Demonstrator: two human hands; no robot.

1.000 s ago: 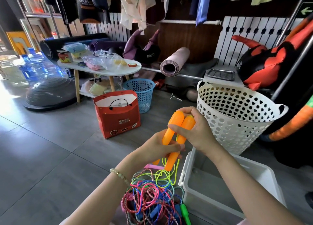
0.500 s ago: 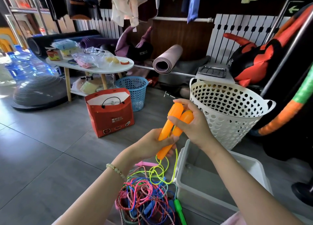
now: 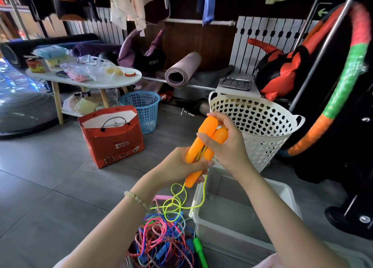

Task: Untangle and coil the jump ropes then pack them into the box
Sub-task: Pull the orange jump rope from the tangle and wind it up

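Both hands (image 3: 226, 146) now clamp fingers on the orange handles (image 3: 203, 144), lifted higher, yellow rope (image 3: 177, 197) pulling from the tangle (image 3: 161, 239); box (image 3: 282, 189) empty.

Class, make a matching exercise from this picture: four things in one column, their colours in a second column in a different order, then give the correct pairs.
Things:
1. jump rope handles held in both hands
2. box on the floor
3. small basket by the table
4. paper bag

Colours:
A. blue
B. red
C. orange
D. pale grey

Pairs: 1-C, 2-D, 3-A, 4-B
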